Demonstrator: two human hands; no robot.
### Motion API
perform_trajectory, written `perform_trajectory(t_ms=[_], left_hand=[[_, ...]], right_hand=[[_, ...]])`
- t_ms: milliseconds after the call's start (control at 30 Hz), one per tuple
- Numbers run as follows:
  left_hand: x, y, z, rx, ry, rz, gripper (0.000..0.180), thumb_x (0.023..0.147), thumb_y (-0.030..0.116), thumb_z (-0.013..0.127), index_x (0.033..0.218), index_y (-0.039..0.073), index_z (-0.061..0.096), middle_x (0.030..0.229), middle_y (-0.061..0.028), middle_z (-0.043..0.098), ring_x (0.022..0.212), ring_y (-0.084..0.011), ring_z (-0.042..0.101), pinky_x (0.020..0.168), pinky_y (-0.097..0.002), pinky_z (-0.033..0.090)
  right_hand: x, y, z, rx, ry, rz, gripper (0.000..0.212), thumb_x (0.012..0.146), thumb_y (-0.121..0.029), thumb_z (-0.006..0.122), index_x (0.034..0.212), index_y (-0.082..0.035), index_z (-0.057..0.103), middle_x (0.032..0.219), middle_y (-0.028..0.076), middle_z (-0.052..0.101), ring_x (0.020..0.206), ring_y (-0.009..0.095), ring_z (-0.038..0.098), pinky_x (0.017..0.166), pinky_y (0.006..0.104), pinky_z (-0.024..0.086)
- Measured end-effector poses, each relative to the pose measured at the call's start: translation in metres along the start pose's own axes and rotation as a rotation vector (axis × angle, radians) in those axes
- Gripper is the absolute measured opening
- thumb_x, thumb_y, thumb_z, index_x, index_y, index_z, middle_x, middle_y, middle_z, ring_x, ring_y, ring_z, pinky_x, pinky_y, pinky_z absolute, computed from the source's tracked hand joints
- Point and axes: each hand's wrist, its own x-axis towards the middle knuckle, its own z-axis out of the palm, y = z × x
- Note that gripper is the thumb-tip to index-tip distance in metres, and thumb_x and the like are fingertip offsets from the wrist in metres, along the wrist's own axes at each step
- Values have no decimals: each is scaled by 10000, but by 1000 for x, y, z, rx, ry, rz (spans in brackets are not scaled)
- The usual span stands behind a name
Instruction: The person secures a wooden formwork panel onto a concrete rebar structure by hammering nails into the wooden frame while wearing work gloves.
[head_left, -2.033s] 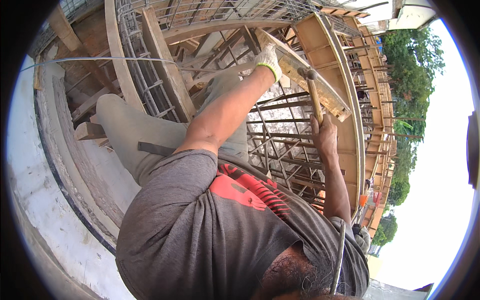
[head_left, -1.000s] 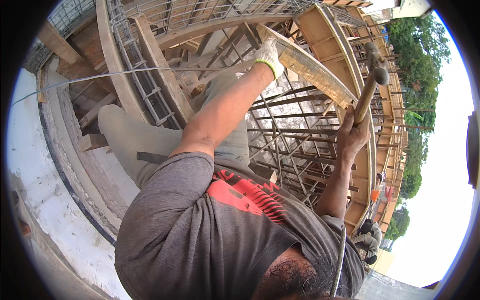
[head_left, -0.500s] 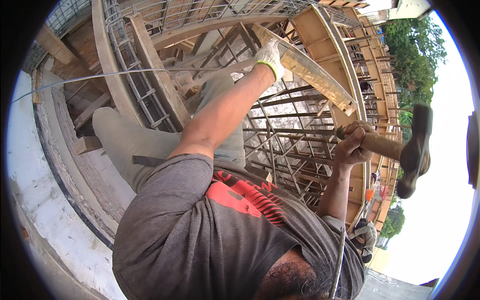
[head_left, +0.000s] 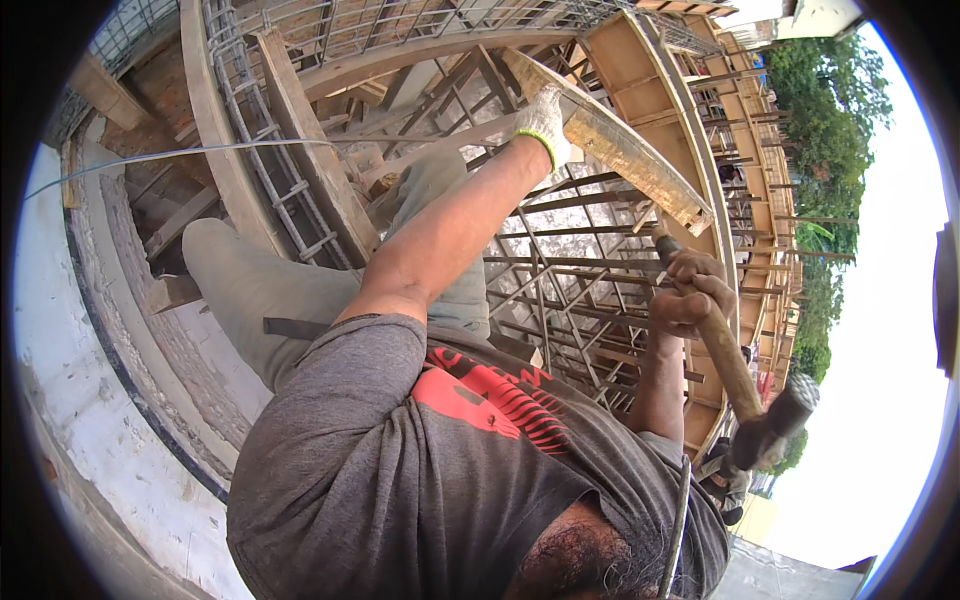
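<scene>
Wooden board [head_left: 635,160], gloved left hand [head_left: 543,122] gripping its edge, right hand [head_left: 695,290] clenched round hammer [head_left: 732,368], its head well clear

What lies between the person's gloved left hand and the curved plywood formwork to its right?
A long timber beam, slanting down to the right, lies between the left hand and the plywood formwork, as the head view shows.

"Where was the left hand [head_left: 542,118] placed?"

"On the left part of the plank [head_left: 632,158]; a rebar cage [head_left: 292,190] was set farther left."

"And the hammer [head_left: 730,365]?"

"Held in the right hand [head_left: 692,292], nearer the body [head_left: 470,470] than the plank; trees [head_left: 825,140] were seen right of the plank."
</scene>
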Motion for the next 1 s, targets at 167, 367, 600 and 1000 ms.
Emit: perform_trajectory(t_ms=[167, 367, 600, 1000], left_hand=[[2, -3, 12, 48, 82, 125, 471, 1038, 423, 449, 1402, 132, 514, 1393, -109, 590, 1267, -347, 557, 1047, -584, 439], [-11, -3, 4, 29, 89, 51, 464, 1038, 477, 448, 1336, 140, 562, 1379, -119, 595, 1227, -364, 580, 1000, -605, 471], [14, 6, -27, -1, 129, 123, 424, 1031, 377, 449, 1366, 125, 516, 1356, -123, 603, 1217, -341, 585, 1008, -574, 468], [-44, 51, -133, 91, 183, 43, 427, 963, 314, 464, 1262, 68, 644, 1276, -138, 657, 1205, -356, 586, 1048, -566, 441]], right_hand=[[-49, 38, -39, -1135, -830, 638, 328, 880, -324, 728, 820, -36, 583, 707, 217, 657, 666, 419, 665, 621, 526, 510], [-3, -4, -8, -354, -103, 146, 306, 986, -237, 645, 792, -25, 541, 662, 111, 580, 536, 226, 565, 510, 348, 471], [-93, 67, -36, -887, -601, 865, 374, 925, -298, 701, 753, 13, 586, 632, 234, 622, 599, 364, 676, 571, 459, 495], [-171, 21, -87, -148, 581, 1310, 167, 904, -126, 674, 956, 4, 582, 697, 50, 593, 550, 167, 588, 524, 291, 502]])
